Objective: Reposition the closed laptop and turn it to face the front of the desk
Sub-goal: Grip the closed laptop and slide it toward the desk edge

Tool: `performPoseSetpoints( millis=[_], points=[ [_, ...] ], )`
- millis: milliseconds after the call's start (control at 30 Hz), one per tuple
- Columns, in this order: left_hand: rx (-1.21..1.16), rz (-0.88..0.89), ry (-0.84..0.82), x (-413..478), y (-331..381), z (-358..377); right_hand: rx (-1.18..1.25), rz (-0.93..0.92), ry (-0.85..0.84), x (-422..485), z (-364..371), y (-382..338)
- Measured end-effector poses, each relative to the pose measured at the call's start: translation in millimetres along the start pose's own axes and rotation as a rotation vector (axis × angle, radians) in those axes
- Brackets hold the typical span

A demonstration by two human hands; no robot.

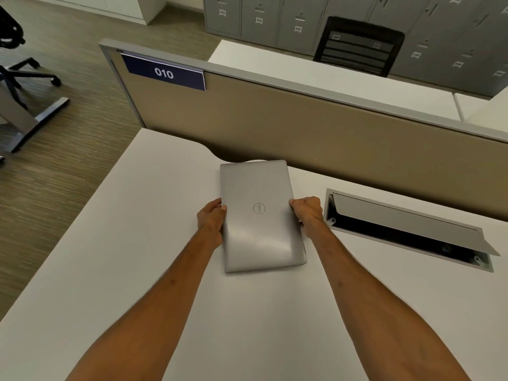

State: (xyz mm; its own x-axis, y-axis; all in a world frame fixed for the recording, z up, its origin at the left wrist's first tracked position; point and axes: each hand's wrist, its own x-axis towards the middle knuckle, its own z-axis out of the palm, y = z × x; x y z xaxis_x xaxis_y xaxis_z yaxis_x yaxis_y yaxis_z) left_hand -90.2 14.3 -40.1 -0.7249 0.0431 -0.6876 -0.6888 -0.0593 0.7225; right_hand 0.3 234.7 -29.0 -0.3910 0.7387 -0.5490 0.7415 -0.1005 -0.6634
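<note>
Head view, laptop: the closed laptop (pixel 261 215) lies flat on the white table (pixel 137 243), its short edges toward and away from the person, so it sits turned sideways; the round logo on the lid reads sideways too.
Head view, place: its far end is close to the tan divider panel (pixel 330 127); the open cable hatch (pixel 406 229) lies just beside its right edge.
Head view, left grip: the left hand (pixel 211 220) is clenched on the laptop's left long edge, thumb tip on the lid, fingers tucked at the side.
Head view, right grip: the right hand (pixel 308 211) is clasped on the right long edge, about level with the logo, opposite the left hand.
Lifted or not: cannot tell whether it is raised off the table or resting on it.
Handling, judged: a stiff, flat metal slab, moderately heavy, with a smooth lid that is likely slippery; pinching the edges works better than pressing the top.
Where to hold, judged: both long edges near the middle, as now, keeps it balanced for a quarter turn.
Risk, judged: the near right corner could swing over the hatch opening during the turn.
</note>
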Motion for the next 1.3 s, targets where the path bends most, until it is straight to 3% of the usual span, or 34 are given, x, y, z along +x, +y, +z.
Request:
performPoseSetpoints(
  millis=[600, 1300],
  points=[
    [0.017, 0.032, 0.027, -101.5, -87.9, -28.6, 0.076, 0.133, -0.074, -90.4, -64.9, 99.2],
    [0.057, -0.062, 0.023, -236.1, -222.8, -21.3, 0.032, 0.168, -0.05, -159.7, -174.8, 239.9]
  ],
)
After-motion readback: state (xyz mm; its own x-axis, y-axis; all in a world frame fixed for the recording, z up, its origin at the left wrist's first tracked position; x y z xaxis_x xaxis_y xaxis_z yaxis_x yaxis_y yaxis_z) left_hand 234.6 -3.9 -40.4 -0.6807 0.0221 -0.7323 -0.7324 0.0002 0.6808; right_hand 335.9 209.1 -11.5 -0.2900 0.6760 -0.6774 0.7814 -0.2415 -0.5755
